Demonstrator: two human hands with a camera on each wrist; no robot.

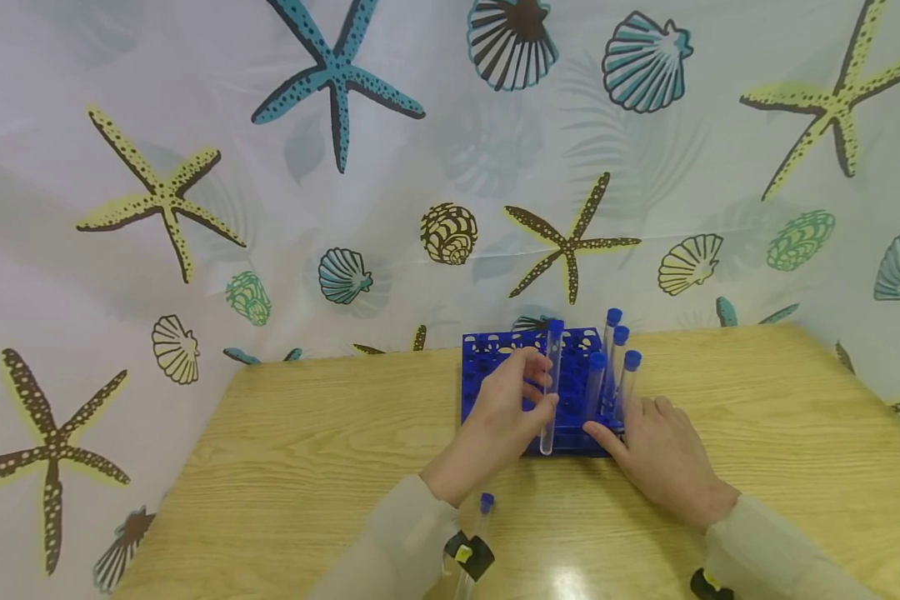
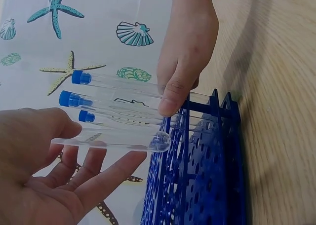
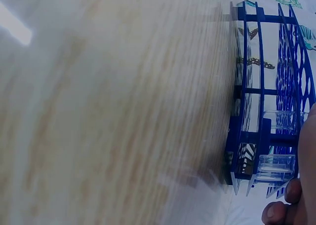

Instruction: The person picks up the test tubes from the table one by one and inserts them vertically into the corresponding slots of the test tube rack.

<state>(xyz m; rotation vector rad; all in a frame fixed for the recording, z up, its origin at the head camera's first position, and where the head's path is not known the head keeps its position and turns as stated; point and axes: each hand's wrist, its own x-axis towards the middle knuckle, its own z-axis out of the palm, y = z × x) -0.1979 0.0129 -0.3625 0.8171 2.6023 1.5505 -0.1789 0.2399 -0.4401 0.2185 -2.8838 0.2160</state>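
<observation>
My left hand (image 1: 498, 412) pinches a clear test tube (image 1: 547, 437) with a blue cap between thumb and fingers. The tube stands nearly upright in front of the blue test tube rack (image 1: 474, 392), its rounded bottom free in the left wrist view. My right hand (image 1: 667, 454) grips the rack's right end, thumb at the front edge and fingertips (image 3: 274, 212) round the side. Several blue-capped tubes (image 1: 596, 392) stand in the rack's right end, close to that thumb.
Another capped tube (image 1: 485, 517) lies on the wooden table (image 1: 307, 450) beside my left forearm, partly covered by a dark strap (image 1: 471, 556). Behind the rack hangs a white cloth (image 1: 397, 183) printed with starfish and shells.
</observation>
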